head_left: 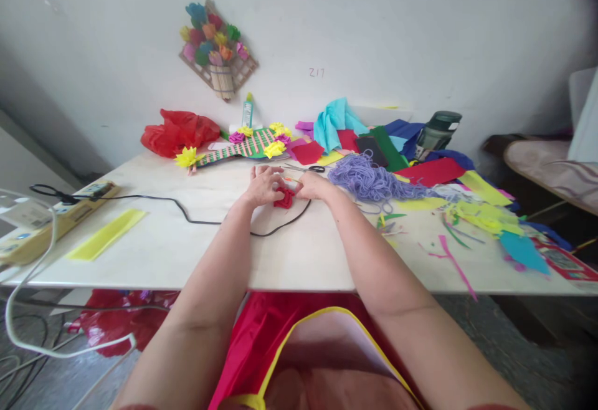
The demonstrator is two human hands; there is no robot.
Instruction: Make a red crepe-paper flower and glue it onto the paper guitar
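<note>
A crumpled red paper flower (283, 199) rests on the white table under the fingers of my left hand (264, 185), which are bent and closed on it. Just right of it, my right hand (314, 185) is curled around what looks like a glue gun (293, 181). Only a small white and orange part shows toward the flower; the palm hides the rest. A black cord (187, 215) loops over the tabletop and ends under this hand. Scissors (316, 169) with dark handles lie just beyond my hands.
A green craft piece with yellow and purple flowers (247, 145) lies behind. Purple yarn (367, 176), coloured paper (430, 172) and a dark bottle (438, 133) crowd the right. At left are a power strip (60, 220) and a yellow strip (108, 234).
</note>
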